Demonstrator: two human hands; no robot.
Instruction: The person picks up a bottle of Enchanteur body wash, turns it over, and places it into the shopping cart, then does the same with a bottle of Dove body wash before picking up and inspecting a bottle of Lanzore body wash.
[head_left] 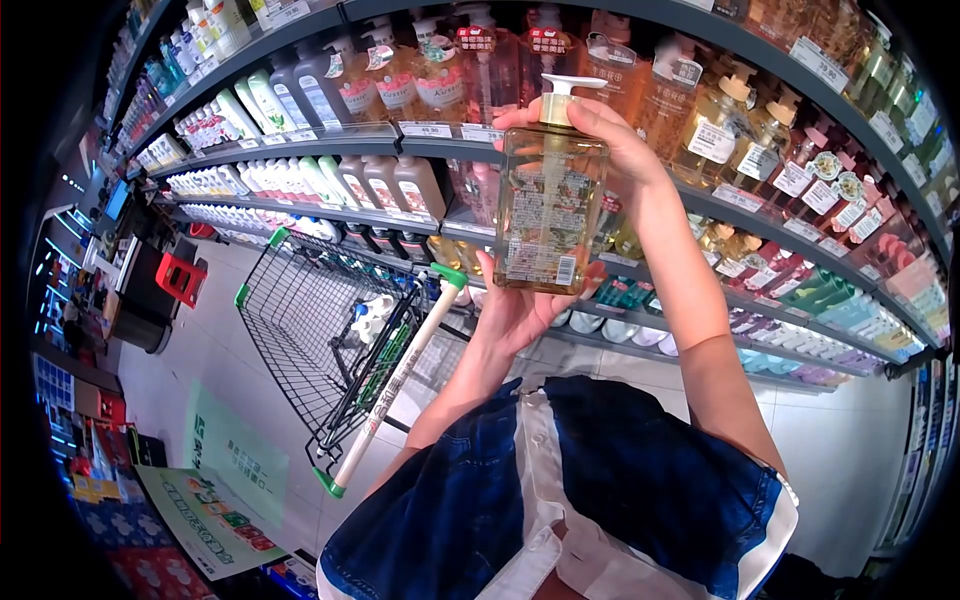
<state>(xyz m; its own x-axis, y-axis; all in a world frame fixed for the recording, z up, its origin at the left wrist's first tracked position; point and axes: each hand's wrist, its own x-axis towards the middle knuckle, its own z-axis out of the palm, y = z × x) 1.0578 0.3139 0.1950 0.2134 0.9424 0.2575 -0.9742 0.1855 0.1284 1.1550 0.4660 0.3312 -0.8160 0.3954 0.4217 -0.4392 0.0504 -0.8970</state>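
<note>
A clear amber pump bottle (550,215) is held upright before me, with its printed back label and barcode facing me. It has a gold collar and a white pump head (572,84). My right hand (615,135) grips it round the neck and shoulder from above, fingers partly hidden behind it. Under its base, my left hand (520,312) cups the bottom, thumb up along the left side. Behind the bottle, shelves (450,140) carry rows of similar pump bottles with price tags along their edges.
To my left stands a black wire shopping cart (300,330) with green corners and a pale handle (395,385); white bottles (372,318) lie in it. A red stool (180,278) is farther left. Lower left is a green printed sign (215,520). More shelving rises at the right edge.
</note>
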